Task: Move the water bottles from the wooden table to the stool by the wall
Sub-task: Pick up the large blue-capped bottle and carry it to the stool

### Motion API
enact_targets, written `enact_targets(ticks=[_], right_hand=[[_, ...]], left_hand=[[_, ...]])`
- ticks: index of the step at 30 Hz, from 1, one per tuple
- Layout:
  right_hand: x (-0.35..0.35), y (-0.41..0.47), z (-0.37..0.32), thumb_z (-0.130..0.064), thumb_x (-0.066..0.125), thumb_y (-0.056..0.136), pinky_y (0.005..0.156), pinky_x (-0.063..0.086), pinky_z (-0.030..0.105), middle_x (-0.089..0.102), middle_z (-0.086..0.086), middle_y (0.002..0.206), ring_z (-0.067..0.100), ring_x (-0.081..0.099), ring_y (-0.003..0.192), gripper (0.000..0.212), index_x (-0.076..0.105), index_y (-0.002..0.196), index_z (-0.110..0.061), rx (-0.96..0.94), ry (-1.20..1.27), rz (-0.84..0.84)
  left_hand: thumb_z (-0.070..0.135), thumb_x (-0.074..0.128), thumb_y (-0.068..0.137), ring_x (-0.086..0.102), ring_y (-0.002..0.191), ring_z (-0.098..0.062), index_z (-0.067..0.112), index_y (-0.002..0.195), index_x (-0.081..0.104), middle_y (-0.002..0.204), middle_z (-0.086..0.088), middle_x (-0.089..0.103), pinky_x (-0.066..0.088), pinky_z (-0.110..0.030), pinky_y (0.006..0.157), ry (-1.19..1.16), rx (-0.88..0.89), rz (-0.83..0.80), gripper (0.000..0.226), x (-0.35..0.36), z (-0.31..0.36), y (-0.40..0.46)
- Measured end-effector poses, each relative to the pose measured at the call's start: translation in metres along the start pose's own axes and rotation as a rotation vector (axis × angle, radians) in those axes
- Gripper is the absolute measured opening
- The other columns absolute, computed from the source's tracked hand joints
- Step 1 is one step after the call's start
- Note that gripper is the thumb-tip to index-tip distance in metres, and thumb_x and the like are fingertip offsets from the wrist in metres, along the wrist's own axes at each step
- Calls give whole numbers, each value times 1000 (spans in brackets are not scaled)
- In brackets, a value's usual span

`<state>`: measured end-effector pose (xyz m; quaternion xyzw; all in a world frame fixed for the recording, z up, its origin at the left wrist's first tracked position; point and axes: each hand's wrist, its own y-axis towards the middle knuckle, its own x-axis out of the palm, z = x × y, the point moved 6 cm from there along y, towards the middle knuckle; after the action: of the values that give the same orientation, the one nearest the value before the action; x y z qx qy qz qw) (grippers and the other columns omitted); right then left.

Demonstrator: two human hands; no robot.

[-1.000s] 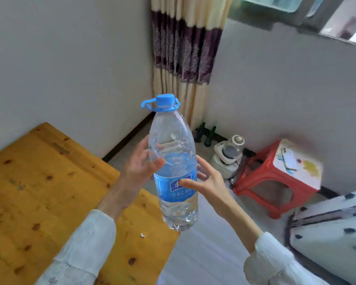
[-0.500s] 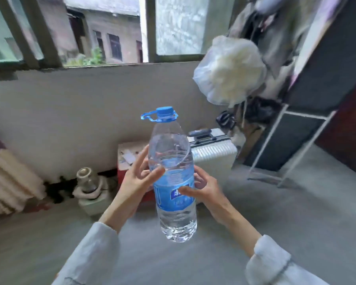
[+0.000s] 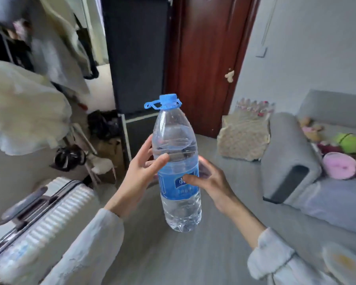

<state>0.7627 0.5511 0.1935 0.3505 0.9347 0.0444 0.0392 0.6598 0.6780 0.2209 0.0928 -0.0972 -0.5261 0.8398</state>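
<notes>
A large clear water bottle (image 3: 178, 161) with a blue cap, a blue carry loop and a blue label is upright in the air in front of me, about half full. My left hand (image 3: 141, 173) grips its left side at the shoulder, thumb across the front. My right hand (image 3: 209, 179) holds the right side at the label, thumb on the label. Neither the wooden table nor the stool is in view.
A white ribbed suitcase (image 3: 49, 210) lies at the lower left. A clothes rack with a white bag (image 3: 23, 112) stands on the left. A dark panel (image 3: 136, 52) and a red-brown door (image 3: 203, 58) are ahead. A grey sofa (image 3: 292, 161) with soft toys fills the right; a cushion (image 3: 243, 136) leans by the door.
My view has swung right, from the table and red stool, past the window wall, to the door and sofa. Both hands keep the same hold on the bottle.
</notes>
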Motion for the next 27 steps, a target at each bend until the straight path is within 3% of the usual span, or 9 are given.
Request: enact_targets(ticks=[4, 9, 13, 19, 27], right_hand=[[-77, 63, 9, -31, 81, 60, 83, 52, 26, 70, -5, 109, 12, 63, 104, 56, 60, 112, -30, 12, -15, 151], [-168, 130, 17, -25, 79, 61, 77, 52, 21, 71, -3, 107, 12, 65, 100, 53, 61, 110, -28, 21, -5, 306], [-239, 180, 32, -25, 79, 60, 83, 53, 28, 71, -4, 104, 14, 66, 99, 47, 63, 104, -30, 29, -11, 383], [-356, 271, 60, -29, 80, 60, 87, 53, 34, 70, -5, 105, 16, 65, 99, 47, 63, 103, -32, 26, -31, 391], [-500, 413, 68, -26, 78, 61, 79, 54, 22, 70, -4, 105, 13, 65, 99, 44, 64, 103, -28, 45, -58, 364]], left_hand=[[42, 64, 78, 64, 106, -14, 50, 130, 38, 121, 6, 63, 57, -33, 80, -32, -25, -147, 59, 41, -25, 112], [32, 64, 81, 65, 105, -21, 45, 131, 40, 123, 0, 62, 54, -46, 87, -75, -40, -273, 57, 97, -52, 228], [30, 65, 80, 65, 105, -25, 40, 133, 40, 124, -6, 61, 52, -51, 90, -78, -72, -324, 59, 144, -82, 312], [30, 66, 71, 63, 108, -25, 36, 134, 41, 125, -8, 60, 51, -50, 91, -111, -106, -312, 67, 214, -138, 441], [33, 71, 67, 63, 108, -23, 34, 133, 42, 123, -4, 61, 54, -43, 87, -136, -131, -295, 73, 285, -187, 622]])
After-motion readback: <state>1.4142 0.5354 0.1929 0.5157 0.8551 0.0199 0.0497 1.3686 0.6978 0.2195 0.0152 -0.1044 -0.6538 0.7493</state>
